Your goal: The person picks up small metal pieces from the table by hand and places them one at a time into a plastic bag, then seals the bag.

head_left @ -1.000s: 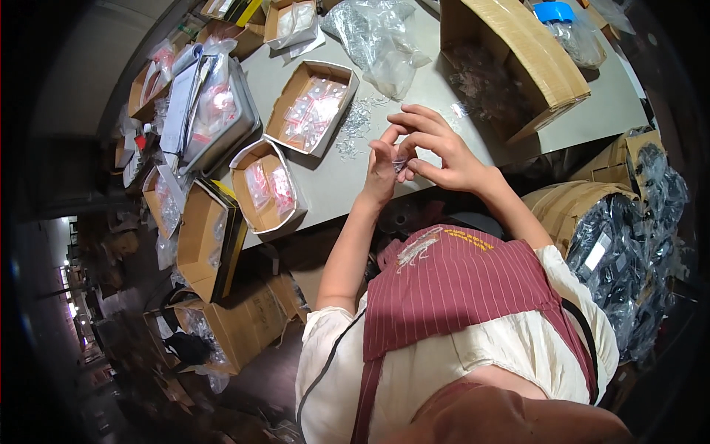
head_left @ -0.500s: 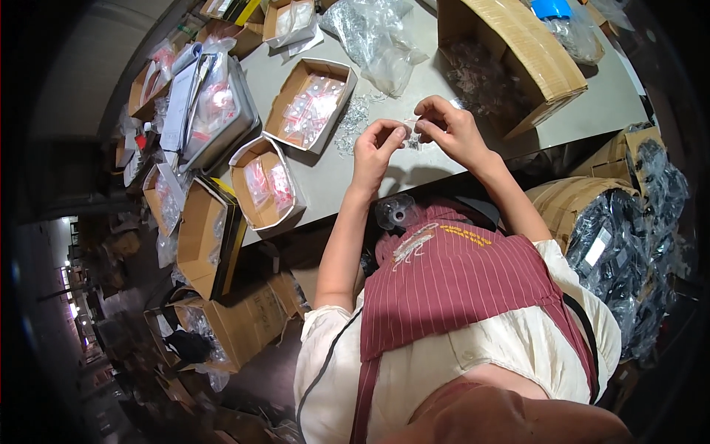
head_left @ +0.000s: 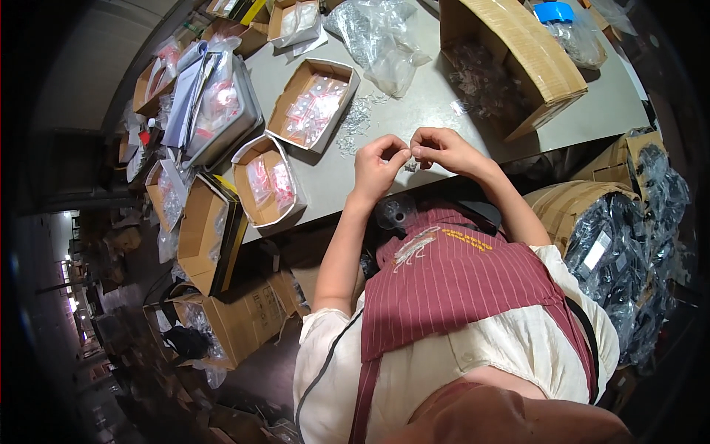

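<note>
Above the table's near edge, my left hand (head_left: 379, 166) and my right hand (head_left: 449, 150) meet with thumbs and forefingers pinched. Whatever sits between the fingertips is too small to name. Just below them lies a little cluster of small metal parts (head_left: 410, 167). Left of my hands, thin silvery pieces (head_left: 357, 117) are scattered over the grey table (head_left: 319, 174). Beside these stands a shallow cardboard box (head_left: 347, 105) of small clear bags with red edges. A second white-sided box (head_left: 294, 194) nearer me holds similar bags.
A large open carton (head_left: 555, 65) with small dark parts stands on the right. Crumpled clear plastic (head_left: 377, 41) lies at the back. A grey bin (head_left: 248, 96) with bags and papers is on the left. Black-wrapped goods (head_left: 617, 251) fill cartons at right.
Both hands have moved slightly nearer my body, and their fingertips have come together. A thin light piece seen between them before is now hidden.
</note>
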The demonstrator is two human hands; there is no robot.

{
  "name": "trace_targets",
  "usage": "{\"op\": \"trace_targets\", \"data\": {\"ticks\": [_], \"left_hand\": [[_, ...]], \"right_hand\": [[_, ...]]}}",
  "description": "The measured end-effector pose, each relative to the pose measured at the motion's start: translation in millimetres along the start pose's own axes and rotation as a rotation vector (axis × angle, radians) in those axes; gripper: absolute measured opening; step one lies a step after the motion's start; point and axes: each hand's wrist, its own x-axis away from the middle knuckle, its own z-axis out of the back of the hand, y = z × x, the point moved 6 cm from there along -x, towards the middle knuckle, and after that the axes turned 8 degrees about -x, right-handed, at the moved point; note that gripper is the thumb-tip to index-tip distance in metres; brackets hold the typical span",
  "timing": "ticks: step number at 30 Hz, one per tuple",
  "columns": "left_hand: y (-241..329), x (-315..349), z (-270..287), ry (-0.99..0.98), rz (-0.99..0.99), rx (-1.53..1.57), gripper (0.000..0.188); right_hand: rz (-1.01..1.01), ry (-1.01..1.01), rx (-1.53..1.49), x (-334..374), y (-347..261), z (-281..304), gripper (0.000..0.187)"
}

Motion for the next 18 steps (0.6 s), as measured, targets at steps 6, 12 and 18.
{"op": "trace_targets", "data": {"ticks": [6,12,18], "left_hand": [[-18.0,11.6,0.8,-0.041,0.097,0.213,0.009],[-29.9,9.5,1.4,-0.063,0.194,0.364,0.010],[-26.1,14.6,4.1,-0.073,0.251,0.310,0.009]], "right_hand": [[-0.062,-0.124,0.091,2.3,-8.6,-18.8,0.022],[-0.112,-0.016,0.153,0.3,5.7,-20.5,0.026],[0.164,0.045,0.420,-0.2,-13.4,-20.3,0.023]]}}
